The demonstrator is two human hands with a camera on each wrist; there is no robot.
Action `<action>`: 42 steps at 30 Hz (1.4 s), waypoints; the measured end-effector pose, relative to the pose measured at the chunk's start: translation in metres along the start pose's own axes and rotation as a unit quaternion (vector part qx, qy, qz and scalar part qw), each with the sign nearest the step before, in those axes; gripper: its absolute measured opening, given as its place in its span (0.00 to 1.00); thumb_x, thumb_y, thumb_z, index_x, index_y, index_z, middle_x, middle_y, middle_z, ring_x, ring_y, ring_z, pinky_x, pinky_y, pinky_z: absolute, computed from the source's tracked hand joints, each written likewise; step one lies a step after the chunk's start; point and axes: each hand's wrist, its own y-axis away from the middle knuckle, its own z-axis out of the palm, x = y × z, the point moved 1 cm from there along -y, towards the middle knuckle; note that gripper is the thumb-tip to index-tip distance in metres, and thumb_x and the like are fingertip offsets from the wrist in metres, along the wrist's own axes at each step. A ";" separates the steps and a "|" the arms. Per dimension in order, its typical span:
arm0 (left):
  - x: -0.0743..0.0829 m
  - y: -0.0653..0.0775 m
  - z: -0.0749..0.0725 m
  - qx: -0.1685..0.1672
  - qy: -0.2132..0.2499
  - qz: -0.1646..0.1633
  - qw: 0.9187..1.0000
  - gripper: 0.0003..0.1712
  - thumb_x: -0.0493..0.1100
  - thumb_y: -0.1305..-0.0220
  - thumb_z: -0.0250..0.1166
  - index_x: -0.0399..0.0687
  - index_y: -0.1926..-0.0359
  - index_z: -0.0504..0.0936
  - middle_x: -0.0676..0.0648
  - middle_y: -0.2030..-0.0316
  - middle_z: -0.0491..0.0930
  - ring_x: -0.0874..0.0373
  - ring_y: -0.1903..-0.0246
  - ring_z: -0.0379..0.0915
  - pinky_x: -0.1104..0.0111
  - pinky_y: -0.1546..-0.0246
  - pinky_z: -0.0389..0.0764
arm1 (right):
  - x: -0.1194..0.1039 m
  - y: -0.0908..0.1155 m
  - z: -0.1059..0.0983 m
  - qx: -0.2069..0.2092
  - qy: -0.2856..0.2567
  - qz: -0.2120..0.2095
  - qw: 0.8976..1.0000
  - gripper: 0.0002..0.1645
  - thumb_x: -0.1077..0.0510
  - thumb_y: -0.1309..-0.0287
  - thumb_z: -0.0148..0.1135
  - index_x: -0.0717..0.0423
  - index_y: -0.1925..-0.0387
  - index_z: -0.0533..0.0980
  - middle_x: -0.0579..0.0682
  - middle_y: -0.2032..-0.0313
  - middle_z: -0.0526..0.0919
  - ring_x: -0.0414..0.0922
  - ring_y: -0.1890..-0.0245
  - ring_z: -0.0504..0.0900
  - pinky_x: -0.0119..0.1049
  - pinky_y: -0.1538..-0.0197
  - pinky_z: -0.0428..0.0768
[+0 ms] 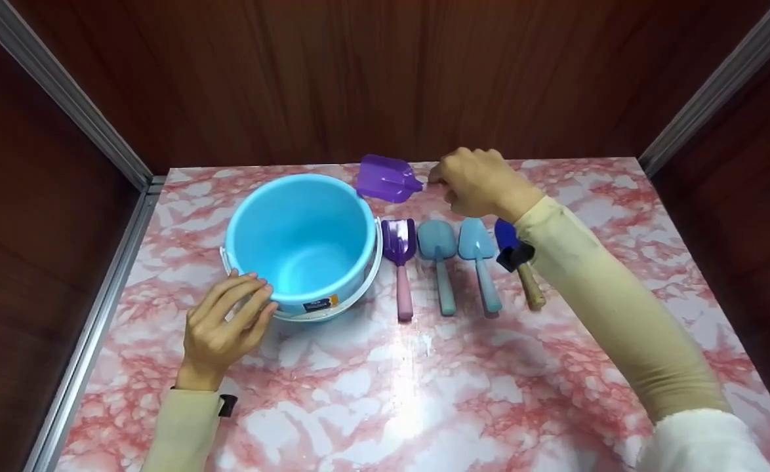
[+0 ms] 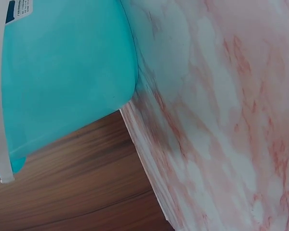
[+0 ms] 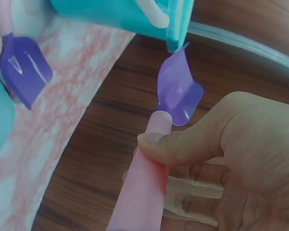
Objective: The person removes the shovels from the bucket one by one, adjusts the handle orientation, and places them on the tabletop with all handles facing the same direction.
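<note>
My right hand point(image 1: 480, 180) grips the pink handle point(image 3: 144, 178) of a toy shovel, the thumb lying along it in the right wrist view. The shovel's purple blade point(image 1: 388, 178) points left, close to the far right rim of a light blue bucket point(image 1: 301, 295). That bucket stands upright with its white handle point(image 1: 375, 262) hanging down. At the bucket's near left rim, my left hand point(image 1: 224, 324) rests its fairly straight fingers. The left wrist view shows the bucket's side point(image 2: 67, 72) but not the hand.
Right of the bucket, a row of shovels lies on the marbled table point(image 1: 359, 406): a purple one with pink handle point(image 1: 404, 292), a grey-blue one point(image 1: 437, 239), a light blue one point(image 1: 476, 239) and a dark blue one with wooden handle point(image 1: 530, 288). Brown panels point(image 1: 293, 78) enclose the table.
</note>
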 end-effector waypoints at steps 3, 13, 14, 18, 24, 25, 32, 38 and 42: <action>0.000 0.000 0.000 -0.003 0.000 0.001 1.000 0.14 0.44 0.28 0.73 0.36 0.64 0.93 0.38 0.66 0.90 0.40 0.65 0.87 0.61 0.46 0.92 | 0.007 0.004 0.005 0.004 -0.028 0.000 1.000 0.19 0.69 0.38 0.65 0.55 0.47 0.88 0.55 0.52 0.91 0.51 0.67 0.83 0.43 0.71 0.84; 0.000 0.000 -0.001 -0.007 -0.008 0.006 1.000 0.13 0.45 0.28 0.73 0.37 0.64 0.93 0.38 0.66 0.90 0.41 0.66 0.87 0.61 0.44 0.91 | 0.037 0.019 0.025 0.054 -0.118 -0.040 0.991 0.15 0.75 0.47 0.65 0.61 0.59 0.88 0.57 0.62 0.89 0.51 0.68 0.87 0.46 0.67 0.90; 0.000 0.000 -0.001 -0.007 -0.008 0.006 1.000 0.13 0.45 0.28 0.73 0.38 0.64 0.93 0.38 0.66 0.90 0.41 0.66 0.87 0.61 0.44 0.91 | 0.040 0.021 0.027 0.057 -0.129 -0.041 0.989 0.16 0.75 0.48 0.64 0.62 0.59 0.88 0.57 0.62 0.90 0.52 0.67 0.88 0.47 0.66 0.91; -0.001 -0.001 0.000 -0.006 -0.009 0.008 1.000 0.14 0.45 0.28 0.73 0.38 0.64 0.93 0.38 0.66 0.90 0.41 0.66 0.87 0.62 0.45 0.92 | 0.052 0.031 0.034 0.048 -0.173 -0.017 0.984 0.19 0.74 0.45 0.67 0.64 0.51 0.89 0.60 0.55 0.91 0.56 0.61 0.92 0.53 0.58 0.95; 0.000 -0.002 -0.001 0.002 -0.003 0.011 1.000 0.14 0.45 0.28 0.73 0.37 0.65 0.93 0.38 0.67 0.90 0.41 0.67 0.87 0.62 0.45 0.92 | 0.068 0.043 0.043 0.026 -0.216 0.035 0.975 0.23 0.69 0.41 0.70 0.61 0.43 0.87 0.60 0.49 0.91 0.57 0.58 0.93 0.53 0.55 0.95; 0.000 -0.002 -0.001 0.002 -0.003 0.012 1.000 0.14 0.45 0.28 0.73 0.37 0.64 0.93 0.38 0.67 0.90 0.41 0.67 0.87 0.61 0.44 0.92 | 0.071 0.045 0.044 0.024 -0.223 0.043 0.974 0.23 0.68 0.40 0.71 0.60 0.43 0.87 0.60 0.49 0.91 0.57 0.58 0.93 0.53 0.55 0.95; -0.001 -0.002 -0.001 0.003 -0.001 0.012 1.000 0.13 0.45 0.28 0.73 0.37 0.64 0.93 0.38 0.67 0.90 0.41 0.67 0.87 0.61 0.44 0.92 | 0.088 0.056 0.054 0.022 -0.241 0.095 0.966 0.19 0.63 0.36 0.72 0.58 0.44 0.88 0.59 0.52 0.92 0.53 0.64 0.91 0.47 0.58 0.95; -0.001 -0.003 0.000 0.001 -0.002 0.014 1.000 0.14 0.45 0.28 0.73 0.37 0.65 0.93 0.37 0.67 0.90 0.41 0.67 0.87 0.61 0.45 0.92 | 0.102 0.065 0.062 0.031 -0.243 0.109 0.963 0.21 0.63 0.37 0.74 0.61 0.42 0.87 0.61 0.49 0.91 0.56 0.58 0.91 0.53 0.52 0.95; -0.001 -0.003 -0.001 0.000 -0.002 0.013 1.000 0.14 0.45 0.28 0.73 0.37 0.65 0.93 0.37 0.67 0.90 0.41 0.67 0.87 0.61 0.45 0.92 | 0.110 0.072 0.066 0.015 -0.256 0.135 0.957 0.22 0.62 0.35 0.72 0.62 0.40 0.85 0.64 0.46 0.89 0.57 0.55 0.89 0.51 0.53 0.95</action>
